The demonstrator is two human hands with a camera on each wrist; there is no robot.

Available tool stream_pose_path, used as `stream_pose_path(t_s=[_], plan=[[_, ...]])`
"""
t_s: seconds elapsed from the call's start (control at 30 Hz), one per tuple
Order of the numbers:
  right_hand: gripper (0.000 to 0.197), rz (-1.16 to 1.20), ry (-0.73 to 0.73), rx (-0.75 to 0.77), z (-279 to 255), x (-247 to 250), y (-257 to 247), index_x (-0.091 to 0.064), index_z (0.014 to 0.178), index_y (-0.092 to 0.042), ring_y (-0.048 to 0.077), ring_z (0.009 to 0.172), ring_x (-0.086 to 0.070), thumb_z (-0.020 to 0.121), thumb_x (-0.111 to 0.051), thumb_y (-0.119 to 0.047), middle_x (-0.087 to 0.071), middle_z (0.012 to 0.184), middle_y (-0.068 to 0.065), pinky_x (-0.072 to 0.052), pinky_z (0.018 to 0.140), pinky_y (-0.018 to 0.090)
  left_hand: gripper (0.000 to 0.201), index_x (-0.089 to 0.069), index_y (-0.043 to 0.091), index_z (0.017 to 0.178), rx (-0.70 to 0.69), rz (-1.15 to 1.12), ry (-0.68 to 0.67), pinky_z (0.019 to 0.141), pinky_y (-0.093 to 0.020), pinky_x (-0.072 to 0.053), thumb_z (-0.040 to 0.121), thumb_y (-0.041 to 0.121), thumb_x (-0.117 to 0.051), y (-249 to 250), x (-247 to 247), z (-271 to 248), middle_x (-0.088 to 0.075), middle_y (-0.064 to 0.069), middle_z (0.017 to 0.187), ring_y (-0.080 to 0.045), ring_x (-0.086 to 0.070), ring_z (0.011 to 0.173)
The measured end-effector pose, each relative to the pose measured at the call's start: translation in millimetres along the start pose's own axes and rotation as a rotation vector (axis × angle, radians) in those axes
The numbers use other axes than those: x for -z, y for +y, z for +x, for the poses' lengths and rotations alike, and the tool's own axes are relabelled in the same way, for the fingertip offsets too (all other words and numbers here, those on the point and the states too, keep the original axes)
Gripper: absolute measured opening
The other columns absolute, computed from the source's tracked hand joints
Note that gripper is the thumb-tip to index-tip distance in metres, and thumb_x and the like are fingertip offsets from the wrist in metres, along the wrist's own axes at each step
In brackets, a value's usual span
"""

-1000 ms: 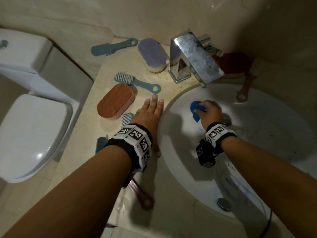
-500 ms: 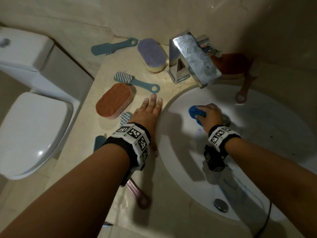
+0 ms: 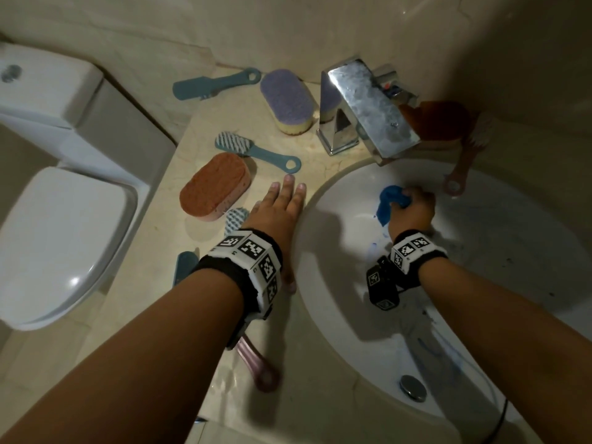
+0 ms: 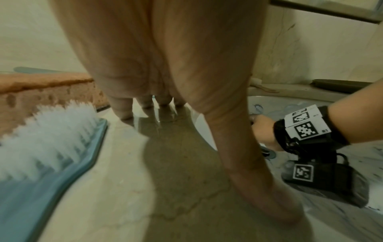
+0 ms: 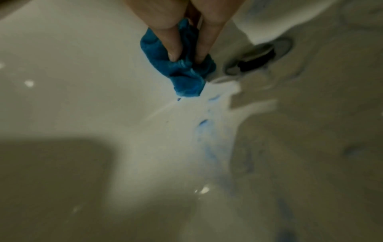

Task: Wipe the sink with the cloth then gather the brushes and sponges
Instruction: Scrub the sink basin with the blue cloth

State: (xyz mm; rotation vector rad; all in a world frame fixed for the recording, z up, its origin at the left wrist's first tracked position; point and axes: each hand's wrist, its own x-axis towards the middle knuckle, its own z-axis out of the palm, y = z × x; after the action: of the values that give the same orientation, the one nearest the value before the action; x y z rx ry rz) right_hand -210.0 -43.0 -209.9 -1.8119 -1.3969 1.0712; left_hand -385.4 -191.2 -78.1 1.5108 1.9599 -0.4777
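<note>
My right hand (image 3: 413, 208) grips a bunched blue cloth (image 3: 387, 203) (image 5: 182, 72) and presses it on the white sink basin (image 3: 336, 251), beside the drain (image 5: 259, 57). My left hand (image 3: 282, 213) lies flat with straight fingers on the marble counter (image 3: 314, 411) at the basin's left rim. Around it lie an orange sponge (image 3: 214, 187), a purple sponge (image 3: 286, 100), two teal brushes (image 3: 256, 150) (image 3: 214, 83), a third teal brush (image 4: 47, 147) under my wrist, and a pink brush handle (image 3: 259, 370). Another pink brush (image 3: 461, 168) leans at the basin's far rim.
A chrome faucet (image 3: 368, 107) overhangs the basin's far side, with a red sponge (image 3: 439, 123) behind it. A white toilet (image 3: 61, 238) stands left of the counter. Blue streaks mark the basin near a round overflow cap (image 3: 413, 387). Tiled wall behind.
My right hand has slid the cloth a little inside the basin, near the drain. The left hand has stayed flat on the counter.
</note>
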Motion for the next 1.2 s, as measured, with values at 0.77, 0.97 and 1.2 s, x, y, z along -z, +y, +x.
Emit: stream_pose_path(t_s=[0.77, 0.97, 1.2], plan=[[0.040, -0.749, -0.596, 0.443, -24.4, 0.1, 15.9, -0.054, 0.128, -0.004, 0.031, 0.118, -0.048, 0.090, -0.058, -0.013, -0.045, 0.129, 0.017, -0.029, 0.104, 0.026, 0.157, 0.021, 0.014, 0.147, 0.010, -0.040, -0.022, 0.120, -0.045, -0.008, 0.041, 0.031, -0.094, 2.2, 7.0, -3.1, 0.028, -0.008, 0.154, -0.029, 0.016, 0.145], [0.038, -0.740, -0.671, 0.483, -35.7, 4.2, 2.6, -0.053, 0.128, -0.009, 0.031, 0.120, -0.048, 0.090, -0.056, -0.013, -0.051, 0.130, 0.015, -0.034, 0.102, 0.031, 0.157, 0.021, 0.015, 0.147, 0.017, -0.047, -0.021, 0.120, -0.045, -0.007, 0.041, 0.030, -0.094, 3.6, 8.4, -5.1, 0.028, -0.007, 0.154, -0.028, 0.016, 0.145], [0.039, -0.915, -0.645, 0.381, -20.2, 11.5, 4.5, -0.049, 0.132, -0.007, 0.031, 0.125, -0.043, 0.095, -0.049, -0.017, -0.047, 0.137, 0.017, -0.029, 0.106, 0.031, 0.157, 0.021, 0.015, 0.147, 0.022, -0.038, -0.020, 0.120, -0.045, -0.007, 0.041, 0.029, -0.094, 4.1, 7.8, -4.8, 0.028, -0.008, 0.154, -0.028, 0.016, 0.145]])
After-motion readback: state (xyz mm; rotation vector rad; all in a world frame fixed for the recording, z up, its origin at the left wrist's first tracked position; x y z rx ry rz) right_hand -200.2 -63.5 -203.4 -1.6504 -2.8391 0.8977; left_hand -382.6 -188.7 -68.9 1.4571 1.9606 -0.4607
